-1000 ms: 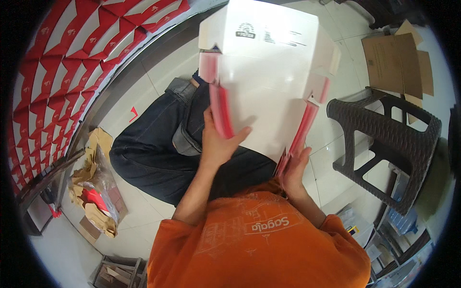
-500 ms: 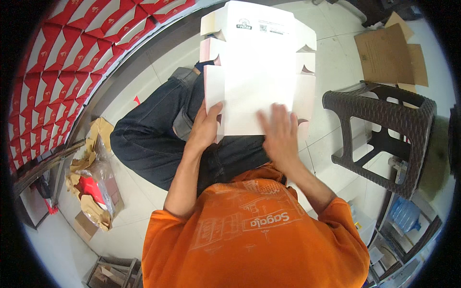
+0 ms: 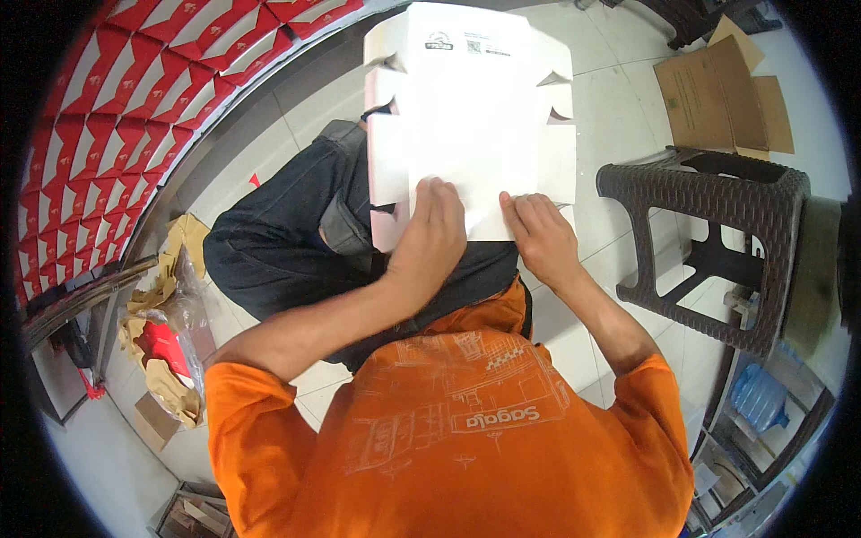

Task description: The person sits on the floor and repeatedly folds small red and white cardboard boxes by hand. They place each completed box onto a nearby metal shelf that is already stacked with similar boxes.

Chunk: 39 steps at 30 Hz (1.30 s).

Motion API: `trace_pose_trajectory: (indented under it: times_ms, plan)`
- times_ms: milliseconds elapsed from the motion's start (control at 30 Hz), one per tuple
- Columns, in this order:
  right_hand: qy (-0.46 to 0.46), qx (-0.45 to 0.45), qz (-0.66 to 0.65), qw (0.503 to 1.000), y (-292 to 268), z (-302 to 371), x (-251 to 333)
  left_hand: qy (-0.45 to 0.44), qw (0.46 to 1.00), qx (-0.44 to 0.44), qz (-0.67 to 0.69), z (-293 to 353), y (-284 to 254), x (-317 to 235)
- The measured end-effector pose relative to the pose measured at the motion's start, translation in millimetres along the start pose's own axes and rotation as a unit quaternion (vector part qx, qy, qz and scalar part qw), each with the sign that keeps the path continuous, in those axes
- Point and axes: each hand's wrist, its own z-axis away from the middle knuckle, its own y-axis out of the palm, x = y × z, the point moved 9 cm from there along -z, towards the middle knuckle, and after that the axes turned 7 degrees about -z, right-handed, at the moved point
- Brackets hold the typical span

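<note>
A flat, white die-cut cardboard box blank (image 3: 475, 117) with slotted side flaps lies over my lap, its small dark print at the far end. Pinkish edges along its left side suggest more sheets beneath. At its near edge, left of the middle, my left hand (image 3: 430, 229) is closed on the cardboard with the fingers bent over the top. My right hand (image 3: 545, 240) grips the same edge near the right corner, fingers curled onto the white face. Both thumbs are mostly hidden.
Stacked red-and-white folded boxes (image 3: 117, 143) fill the left side. A dark woven-pattern plastic stool (image 3: 704, 193) stands at right, with an open brown carton (image 3: 708, 99) beyond it. Torn brown paper and clear plastic wrap (image 3: 170, 314) lie at left on the tiled floor.
My left hand has gone from the blank's left side to its near edge. The right hand's spread fingers have curled onto the edge. The blank has shifted slightly left.
</note>
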Motion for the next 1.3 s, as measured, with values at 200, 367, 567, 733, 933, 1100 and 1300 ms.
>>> trace_pose_trajectory:
  times_ms: [200, 367, 567, 733, 933, 1100, 1300]
  plan:
    - [0.037, 0.13, -0.136, 0.981, 11, 21, -7, 0.053, 0.987, -0.062, 0.136, 27, -6, -20]
    - [0.029, 0.24, -0.267, 0.933, 15, -17, -51, 0.033, 0.932, -0.056, 0.356, -6, 21, 13]
    - [0.106, -0.006, -0.027, 0.994, 21, -58, -55, -0.174, 0.896, -0.161, 0.376, -52, 43, 51]
    - [0.147, -0.081, 0.045, 0.985, 25, -91, -61, -0.302, 0.849, -0.174, 0.397, -63, 63, 52]
    - [0.185, 0.037, -0.077, 0.979, 10, -96, -65, -0.183, 0.827, -0.202, 0.491, -52, 43, 69]
    - [0.042, 0.155, -0.052, 0.986, -39, -29, -96, -0.071, 0.926, -0.096, 0.358, 10, 61, 107]
    - [-0.094, 0.106, 0.12, 0.983, -3, -2, -66, 0.028, 0.976, -0.195, 0.095, 10, 85, 94]
